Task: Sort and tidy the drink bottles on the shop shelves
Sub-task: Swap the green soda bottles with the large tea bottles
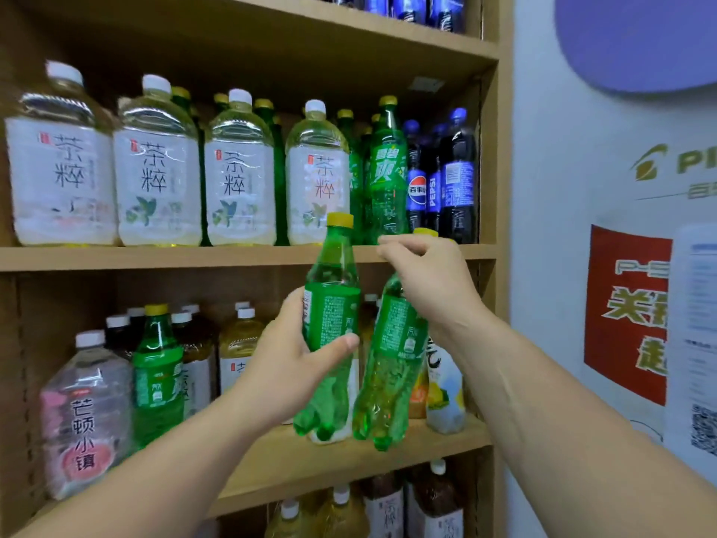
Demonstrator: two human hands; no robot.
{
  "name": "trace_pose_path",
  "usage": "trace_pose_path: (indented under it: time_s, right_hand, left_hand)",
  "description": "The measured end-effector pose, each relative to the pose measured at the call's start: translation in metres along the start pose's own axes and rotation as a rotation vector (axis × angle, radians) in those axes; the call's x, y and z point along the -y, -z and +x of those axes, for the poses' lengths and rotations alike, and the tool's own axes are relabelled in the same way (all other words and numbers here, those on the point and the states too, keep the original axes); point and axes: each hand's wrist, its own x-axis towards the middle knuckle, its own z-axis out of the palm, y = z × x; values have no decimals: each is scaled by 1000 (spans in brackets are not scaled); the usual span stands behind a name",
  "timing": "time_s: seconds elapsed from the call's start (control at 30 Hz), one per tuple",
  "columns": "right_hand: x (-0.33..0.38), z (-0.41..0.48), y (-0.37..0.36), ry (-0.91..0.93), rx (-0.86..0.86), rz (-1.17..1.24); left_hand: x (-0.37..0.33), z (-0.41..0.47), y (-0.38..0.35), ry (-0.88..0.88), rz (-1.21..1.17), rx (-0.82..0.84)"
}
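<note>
Head view: person faces a wooden shelf unit (248,258), both bare arms raised. Left hand (298,366) grips a green soda bottle (329,304) around its labelled middle, thumb across the front; bottle is upright, yellow cap near the edge of the upper shelf board. Right hand (426,277) is clenched around the neck of a second green bottle (392,366), which hangs tilted, base swung left, almost touching the first bottle. Both bottles are held in the air in front of the middle shelf, above its board.

Upper shelf: four large pale tea bottles (155,176) in a row, green soda bottles (388,168) behind and to their right, dark cola bottles (454,176) at the far right. Middle shelf: pink-labelled jug (85,417) at left, one green bottle (157,374) beside it, tea bottles behind
</note>
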Motion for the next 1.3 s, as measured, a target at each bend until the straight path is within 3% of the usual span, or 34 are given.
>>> trace_pose_path:
  time_s: [0.17, 0.4, 0.63, 0.97, 1.17, 1.3]
  right_hand:
    - [33, 48, 35, 68, -62, -28]
    - [77, 144, 81, 211, -226, -172]
    - [63, 206, 75, 271, -265, -306]
    - [33, 231, 59, 374, -232, -336]
    - [8, 228, 55, 402, -222, -492]
    - [-13, 212, 45, 333, -75, -568]
  left_hand:
    - [-27, 24, 17, -53, 50, -60]
    - [-73, 97, 18, -91, -97, -149]
    - [-95, 174, -4, -148, -72, -203]
    - [-85, 212, -41, -110, 279, -415]
    - [-73, 202, -47, -349, 536, -379]
    - [-62, 197, -48, -391, 713, -364]
